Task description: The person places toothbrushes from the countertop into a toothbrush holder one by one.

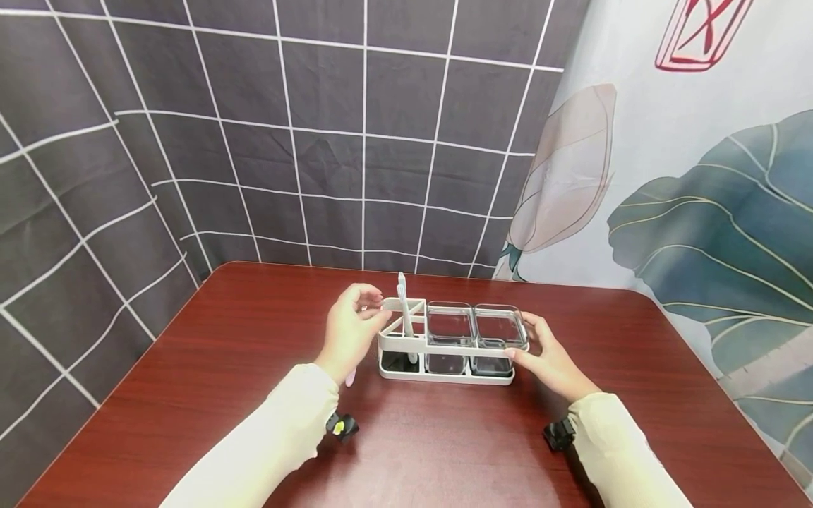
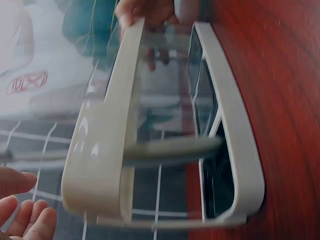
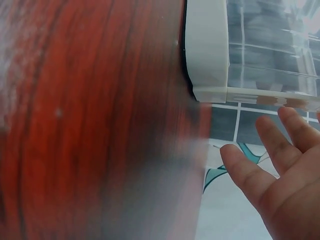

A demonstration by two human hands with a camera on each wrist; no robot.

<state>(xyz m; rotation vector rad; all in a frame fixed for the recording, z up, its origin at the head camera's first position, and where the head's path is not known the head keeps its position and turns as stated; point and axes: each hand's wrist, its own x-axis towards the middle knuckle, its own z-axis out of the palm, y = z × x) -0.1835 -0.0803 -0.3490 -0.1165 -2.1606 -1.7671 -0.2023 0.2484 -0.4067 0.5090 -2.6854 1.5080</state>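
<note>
A white toothbrush holder (image 1: 447, 349) stands upright on the table, its upper frame above a low base. A pale toothbrush (image 1: 406, 310) leans in its left compartment, and two clear cups (image 1: 449, 324) sit side by side to the right. My left hand (image 1: 356, 321) is at the holder's left end; in the left wrist view its loosely bent fingers (image 2: 37, 220) hold nothing. The right hand (image 1: 546, 356) grips the holder's right end, thumb on the front rail and fingers around the side. Its lower fingers (image 3: 250, 172) spread loosely in the right wrist view.
Partly hidden below the left hand, a slim pale pink thing (image 1: 351, 377) lies on the reddish-brown table (image 1: 432, 437). Behind the table hang a dark checked cloth (image 1: 330, 162) and a white cloth with leaf prints (image 1: 635, 141).
</note>
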